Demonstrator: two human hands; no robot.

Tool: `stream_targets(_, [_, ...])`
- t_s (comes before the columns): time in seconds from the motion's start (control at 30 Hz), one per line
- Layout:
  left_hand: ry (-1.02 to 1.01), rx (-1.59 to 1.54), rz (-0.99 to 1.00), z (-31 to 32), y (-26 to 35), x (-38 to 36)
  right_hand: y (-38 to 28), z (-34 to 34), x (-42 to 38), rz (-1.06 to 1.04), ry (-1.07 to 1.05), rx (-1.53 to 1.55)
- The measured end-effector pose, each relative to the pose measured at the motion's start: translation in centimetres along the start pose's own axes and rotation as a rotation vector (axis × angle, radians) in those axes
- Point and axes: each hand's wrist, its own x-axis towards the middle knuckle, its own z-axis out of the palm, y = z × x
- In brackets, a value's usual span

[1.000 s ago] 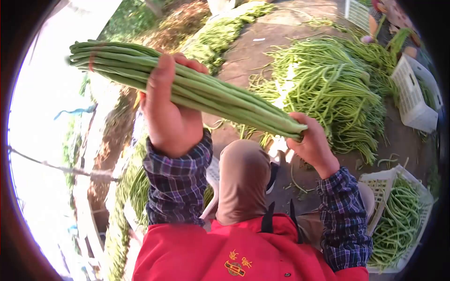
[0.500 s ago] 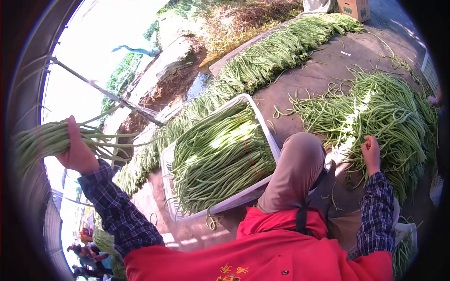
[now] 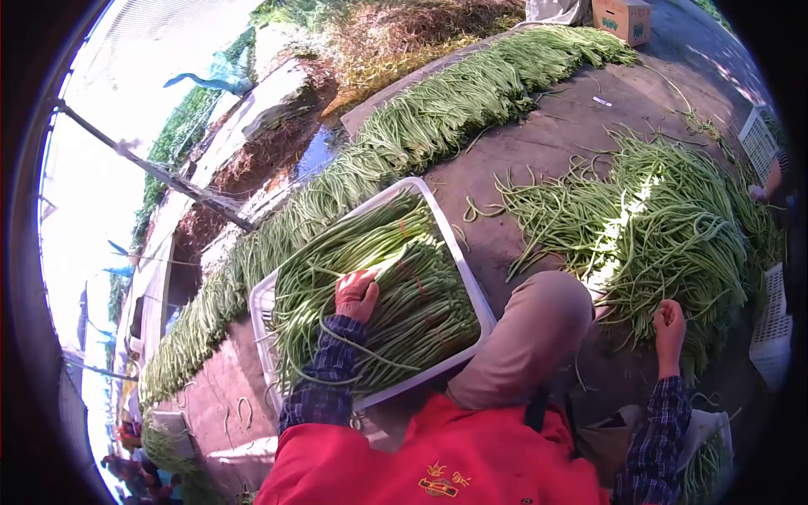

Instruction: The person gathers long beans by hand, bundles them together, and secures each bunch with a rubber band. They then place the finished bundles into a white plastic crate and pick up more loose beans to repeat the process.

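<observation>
My left hand point(image 3: 357, 295) is down in the white plastic crate point(image 3: 263, 296), its fingers curled over a bundle of long green beans point(image 3: 320, 290). Loose bean ends cross the left wrist and sleeve. Other bundles point(image 3: 421, 286) with thin red bands lie side by side in the crate. To the right of my knee, my right hand point(image 3: 669, 326) is raised at the near edge of a large heap of loose long beans point(image 3: 682, 219). Its fingers are closed; whether anything small is between them is hidden.
A long row of beans point(image 3: 438, 126) runs along the ground behind the crate. White crates point(image 3: 770, 328) stand at the right edge, near another person's hand point(image 3: 759, 194). A cardboard box point(image 3: 621, 21) sits at the far end. A pole point(image 3: 160, 172) slants at left.
My left hand has come from the far left, where it held the bean bundle in the air, down into the crate. My right hand is slightly lower, still closed. The view has shifted.
</observation>
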Motion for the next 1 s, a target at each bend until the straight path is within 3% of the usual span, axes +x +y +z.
stream_targets(0.07, [-0.032,-0.051,-0.043,0.4,-0.5,0.9,1.0,0.8,-0.6,-0.006,-0.028,-0.073])
stream_targets(0.2, [-0.164,-0.041,0.087,-1.2,-0.7,2.0,1.3,2.3,0.5,-0.003,-0.142,-0.125])
stream_targets(0.27, [-0.040,0.060,0.198,-3.4,-0.5,0.9,2.5,4.0,2.1,-0.046,-0.185,-0.013])
stream_targets(0.33, [0.023,-0.437,-0.090,-6.1,-2.2,-1.3,2.3,4.7,2.7,0.038,-0.147,-0.027])
stream_targets(0.37, [0.084,-1.133,-0.478,-7.1,-4.6,-2.5,2.9,5.2,2.9,0.029,-0.165,-0.028])
stream_targets(0.4, [0.048,-1.583,-0.638,-9.0,-8.7,-3.7,4.1,5.6,2.8,-0.006,-0.198,-0.023])
stream_targets(0.43, [0.308,-1.792,-0.792,-11.0,-9.7,-5.2,4.8,5.8,2.8,-0.042,-0.228,-0.017])
stream_targets(0.47, [0.646,-1.980,-0.783,-10.0,-15.0,-7.4,5.0,6.3,2.7,-0.046,-0.233,-0.015])
stream_targets(0.5, [0.936,-1.899,-0.910,-9.2,-17.4,-8.9,5.2,6.5,2.2,0.003,-0.270,-0.044])
stream_targets(0.53, [1.000,-1.990,-0.940,-7.8,-17.4,-9.6,5.3,6.4,1.8,0.053,-0.313,-0.076])
stream_targets(0.63, [0.963,-2.036,-0.613,-5.2,-19.1,-11.3,5.4,6.6,1.6,0.040,-0.313,-0.071])
stream_targets(0.73, [1.028,-1.983,-0.777,-5.0,-20.1,-11.7,4.8,6.5,1.2,0.037,-0.277,-0.030])
stream_targets(0.77, [1.008,-1.873,-0.867,-5.8,-19.2,-10.9,5.2,6.3,1.0,0.049,-0.304,-0.047])
stream_targets(0.8, [1.112,-1.647,-1.088,-7.0,-16.9,-9.0,5.4,6.0,1.0,0.057,-0.328,-0.065])
stream_targets(0.87, [1.027,-1.205,-1.057,-7.9,-17.2,-9.2,5.8,5.2,0.8,0.078,-0.352,-0.080])
stream_targets(0.93, [1.154,-0.803,-0.832,-9.6,-11.0,-7.5,6.2,4.7,0.6,0.088,-0.316,-0.058])
stream_targets(0.97, [1.122,-0.612,-0.768,-9.4,-10.4,-7.9,6.2,4.6,0.4,0.081,-0.323,-0.061])
stream_targets(1.0, [1.129,-0.609,-0.775,-8.8,-10.4,-8.1,6.2,4.6,0.3,0.075,-0.303,-0.089])
